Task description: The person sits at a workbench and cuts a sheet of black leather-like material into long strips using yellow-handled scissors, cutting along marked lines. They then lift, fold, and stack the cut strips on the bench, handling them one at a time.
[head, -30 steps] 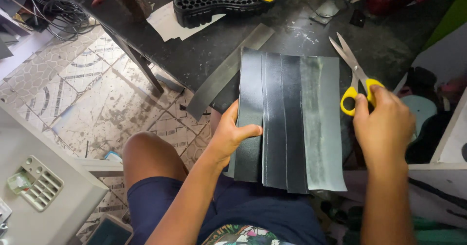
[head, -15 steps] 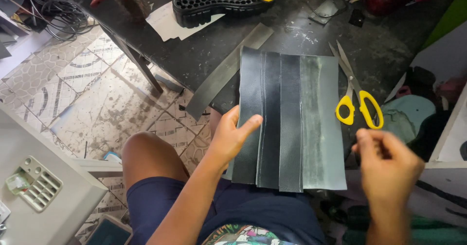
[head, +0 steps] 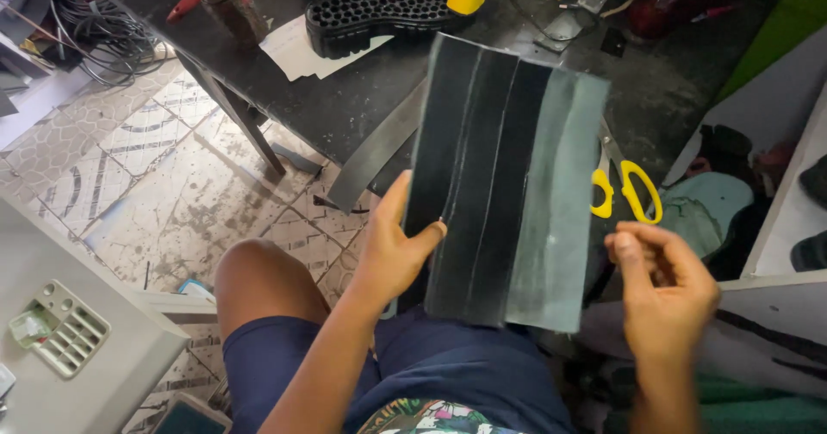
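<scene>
Your left hand (head: 392, 257) and right hand (head: 668, 292) bare, forearms unsleeved. You wear dark navy shorts (head: 431, 369); floral-patterned shirt hem (head: 431, 418) at bottom edge.

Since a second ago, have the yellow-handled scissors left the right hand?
Yes. The scissors now lie on the dark worktable; the right hand has drawn back toward the body, empty.

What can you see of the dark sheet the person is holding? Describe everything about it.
The dark sheet is a flat rectangle, looking like rubber or leather, black at its left and greyer at its right. Thin pale lines run lengthwise, dividing it into strips. It is raised, tilted, above the black table. Only the left hand grips it, at its left edge.
</scene>
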